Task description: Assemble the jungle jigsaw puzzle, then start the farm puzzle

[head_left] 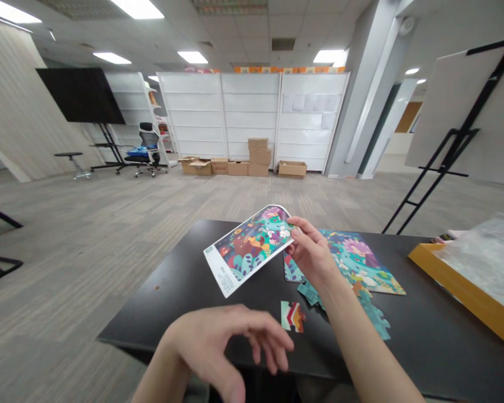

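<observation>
Grey carpet (pixel 75 224) runs back to stacked cardboard boxes (pixel 258 157) against white shelving panels (pixel 252 106), and we're live at a black desk (pixel 159 285). Right grip (pixel 313 252) first: clenched, thumb and fingers pinching the edge of a glossy jungle-print picture card (pixel 252 246), which is held tilted and bowing over the desk. Left grip (pixel 218 344) is released, fingers loosely curled and empty, hanging near the desk's front edge, just beside a loose striped jigsaw piece (pixel 293 316). Farther out, teal jigsaw pieces (pixel 376 316) lie beneath the right forearm, next to a matching puzzle sheet (pixel 357 263), with an orange-edged tray (pixel 466 280) at the right. Watch the risks: that bowed card could crease if the pinch tightens, a lowered right forearm could knock the teal pieces out of place, and a careless sweep of the left fingers could flick the striped piece off the edge.
</observation>
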`<action>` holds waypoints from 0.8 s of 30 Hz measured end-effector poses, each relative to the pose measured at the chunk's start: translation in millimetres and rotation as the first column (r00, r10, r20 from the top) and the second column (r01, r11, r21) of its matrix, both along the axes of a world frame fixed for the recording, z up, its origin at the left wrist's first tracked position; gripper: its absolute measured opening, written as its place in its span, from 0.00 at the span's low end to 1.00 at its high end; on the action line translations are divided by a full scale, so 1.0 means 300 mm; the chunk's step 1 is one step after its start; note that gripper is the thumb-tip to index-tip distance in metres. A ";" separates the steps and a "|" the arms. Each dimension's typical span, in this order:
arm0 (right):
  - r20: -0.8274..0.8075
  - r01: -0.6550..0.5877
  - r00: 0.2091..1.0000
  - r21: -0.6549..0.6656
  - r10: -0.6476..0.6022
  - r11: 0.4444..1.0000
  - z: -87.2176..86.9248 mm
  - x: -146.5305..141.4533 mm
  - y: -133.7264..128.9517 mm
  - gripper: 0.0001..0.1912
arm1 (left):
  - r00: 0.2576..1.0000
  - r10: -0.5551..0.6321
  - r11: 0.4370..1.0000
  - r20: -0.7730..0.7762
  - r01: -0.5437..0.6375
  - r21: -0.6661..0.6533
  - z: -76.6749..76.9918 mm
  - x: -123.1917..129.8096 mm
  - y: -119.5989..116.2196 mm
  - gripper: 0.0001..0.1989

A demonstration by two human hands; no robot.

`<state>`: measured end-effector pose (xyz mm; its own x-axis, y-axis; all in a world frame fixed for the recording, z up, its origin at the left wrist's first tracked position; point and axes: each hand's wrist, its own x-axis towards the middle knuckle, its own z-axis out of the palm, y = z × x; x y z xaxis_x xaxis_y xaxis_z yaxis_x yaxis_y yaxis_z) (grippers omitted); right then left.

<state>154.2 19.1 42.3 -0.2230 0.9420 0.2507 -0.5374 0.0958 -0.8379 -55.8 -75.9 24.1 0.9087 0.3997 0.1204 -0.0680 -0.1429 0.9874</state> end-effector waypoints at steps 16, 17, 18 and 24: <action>0.743 -0.200 0.655 0.346 -0.138 0.917 -0.006 0.161 -0.002 0.13 | 0.265 0.950 0.309 0.167 -0.701 -0.642 0.049 -0.144 0.061 0.30; 0.759 -0.163 0.612 0.393 -0.220 0.905 -0.017 0.153 0.002 0.14 | 0.243 0.954 0.300 0.177 -0.722 -0.624 0.053 -0.141 0.059 0.31; 0.766 -0.128 0.570 0.439 -0.296 0.890 -0.027 0.142 0.005 0.16 | 0.232 0.954 0.298 0.188 -0.739 -0.604 0.054 -0.135 0.056 0.32; 0.715 -0.083 0.676 0.314 -0.179 0.946 -0.074 0.075 -0.002 0.25 | 0.361 0.909 0.417 0.211 -0.757 -0.503 0.019 -0.062 0.071 0.38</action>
